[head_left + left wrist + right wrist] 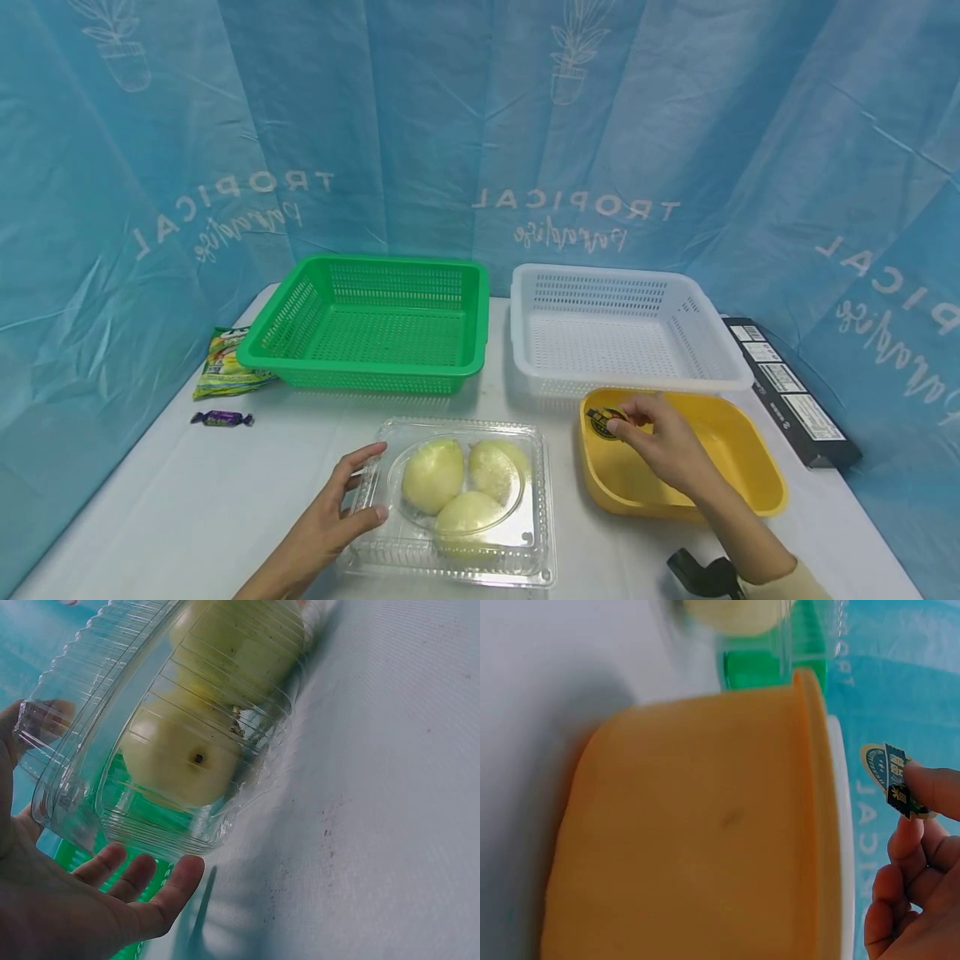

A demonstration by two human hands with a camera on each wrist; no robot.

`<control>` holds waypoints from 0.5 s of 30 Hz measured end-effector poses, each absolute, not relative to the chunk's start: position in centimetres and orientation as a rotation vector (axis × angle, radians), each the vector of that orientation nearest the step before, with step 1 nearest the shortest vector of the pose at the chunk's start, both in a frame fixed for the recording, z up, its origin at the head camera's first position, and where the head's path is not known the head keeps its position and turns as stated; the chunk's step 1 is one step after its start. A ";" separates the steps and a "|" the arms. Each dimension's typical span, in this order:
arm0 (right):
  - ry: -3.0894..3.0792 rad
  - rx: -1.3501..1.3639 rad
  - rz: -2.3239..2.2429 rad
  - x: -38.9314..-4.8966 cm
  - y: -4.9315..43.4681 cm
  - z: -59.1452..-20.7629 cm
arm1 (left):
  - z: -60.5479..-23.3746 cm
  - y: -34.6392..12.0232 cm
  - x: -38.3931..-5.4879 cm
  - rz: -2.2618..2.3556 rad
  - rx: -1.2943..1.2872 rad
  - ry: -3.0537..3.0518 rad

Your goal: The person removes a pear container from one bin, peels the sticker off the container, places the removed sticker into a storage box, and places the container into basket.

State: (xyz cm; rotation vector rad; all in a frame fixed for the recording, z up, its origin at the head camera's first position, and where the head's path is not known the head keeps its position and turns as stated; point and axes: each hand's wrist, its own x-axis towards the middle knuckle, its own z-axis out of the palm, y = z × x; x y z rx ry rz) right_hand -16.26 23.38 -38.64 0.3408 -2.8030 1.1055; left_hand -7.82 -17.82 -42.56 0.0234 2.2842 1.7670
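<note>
From where I stand, the blue curtain [431, 108] reads "TROPICAL Paradise" in reversed white letters, repeated along its folds. A dark round label [600, 425] with a strip across it hangs above the far left part of a yellow tub [731, 446], pinched between the thumb and fingers of the right hand [663, 442]; its pale characters are too small for me to read. The print on the long black box [787, 392] at the far right, the purple-wrapped sweet [222, 418] and the bright packet [225, 371] at left defeats me too.

Near the middle, a clear plastic container [405, 552], lid on, holds three pale yellow-green fruits [432, 477]. The left hand [322, 517] is at its left side, fingers and thumb spread apart around the edge. On the far side stand a green basket [375, 367] at left and a white basket [633, 382] at right, just beyond the tub.
</note>
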 end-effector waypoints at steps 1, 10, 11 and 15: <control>-2.807 0.327 1.095 -16.3 23.7 -38.8 | -42.5 -17.8 -7.8 1.763 0.019 2.286; -2.857 0.210 0.999 -16.4 26.0 -39.7 | -42.6 -17.8 -7.8 1.755 0.023 2.295; -2.865 0.205 0.988 -16.4 26.2 -39.8 | -42.6 -17.8 -7.8 1.756 0.028 2.297; -2.896 0.197 0.949 -16.5 27.1 -40.2 | -42.6 -17.8 -7.8 1.759 0.040 2.300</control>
